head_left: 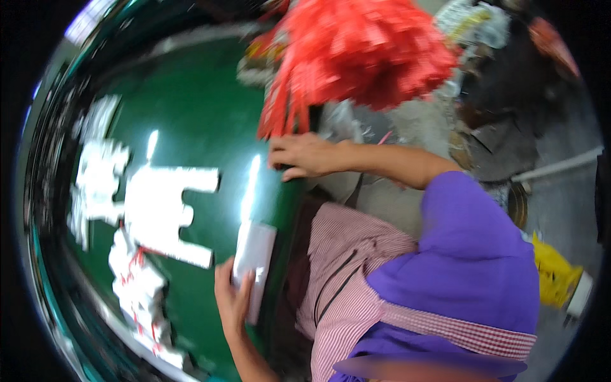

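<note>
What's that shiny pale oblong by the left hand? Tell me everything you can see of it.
The pale oblong is whitish, glossy and plastic-looking, with straight edges. It lies flat on the green table, near the edge by the person's body, its long side running roughly along that edge. The left hand touches its far side. Blur hides whether it is folded or layered.

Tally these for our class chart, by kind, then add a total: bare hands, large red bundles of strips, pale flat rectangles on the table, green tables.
Hands: 2 (left hand, right hand)
Red bundle: 1
Pale flat rectangle: 1
Green table: 1
Total: 5
</note>
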Available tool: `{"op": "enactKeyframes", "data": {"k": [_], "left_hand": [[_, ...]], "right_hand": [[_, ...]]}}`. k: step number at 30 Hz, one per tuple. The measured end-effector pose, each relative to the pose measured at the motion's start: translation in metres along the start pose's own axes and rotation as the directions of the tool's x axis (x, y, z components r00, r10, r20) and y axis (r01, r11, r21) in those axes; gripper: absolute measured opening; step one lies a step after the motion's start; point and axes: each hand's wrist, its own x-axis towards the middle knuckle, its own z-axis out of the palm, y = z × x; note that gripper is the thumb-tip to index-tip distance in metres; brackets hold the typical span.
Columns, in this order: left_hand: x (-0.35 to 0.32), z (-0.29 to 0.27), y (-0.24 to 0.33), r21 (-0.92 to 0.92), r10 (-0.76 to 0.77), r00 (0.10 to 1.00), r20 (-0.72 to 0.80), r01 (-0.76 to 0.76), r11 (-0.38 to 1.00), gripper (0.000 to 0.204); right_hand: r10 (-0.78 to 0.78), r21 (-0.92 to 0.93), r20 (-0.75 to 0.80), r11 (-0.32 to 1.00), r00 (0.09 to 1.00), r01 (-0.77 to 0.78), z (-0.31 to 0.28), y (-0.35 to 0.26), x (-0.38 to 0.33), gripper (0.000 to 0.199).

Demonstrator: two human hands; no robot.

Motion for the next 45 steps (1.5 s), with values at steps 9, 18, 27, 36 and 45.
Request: {"op": "enactKeyframes", "data": {"k": [9, 18, 27, 36, 45], "left_hand": [[-0.093, 0.036, -0.021, -0.795, -0.176, 0.964, -0.201, -0.055, 0.604, 0.040], [-0.097, 0.024, -0.035, -0.984, 0.141, 0.982, -0.129, -0.108, -0.144, 0.057], [-0.048, -0.039, -0.008, -0.187, -0.126, 0.961, -0.245, 0.080, 0.979, 0.035], [-0.044, 0.016, -0.016, -0.521, -0.113, 0.898, -0.425, -0.140, 0.842, 0.032], [-0.035, 0.012, -0.021, -0.712, -0.271, 0.901, -0.339, -0.057, 0.700, 0.007]], "right_hand": [[-0.251, 0.175, -0.319, 0.932, 0.914, 0.317, 0.045, -0.077, 0.071, 0.022], [-0.373, 0.940, 0.262, 0.308, 0.890, -0.148, 0.068, -0.193, -0.010, 0.027], [-0.524, 0.593, -0.089, 0.655, 0.847, 0.468, 0.025, -0.167, 0.036, 0.012], [-0.186, 0.787, 0.607, 0.271, 0.772, -0.554, 0.064, -0.153, 0.076, 0.021], [-0.602, 0.443, 0.065, 0.732, 0.796, 0.518, 0.062, -0.188, 0.048, 0.013]]}}
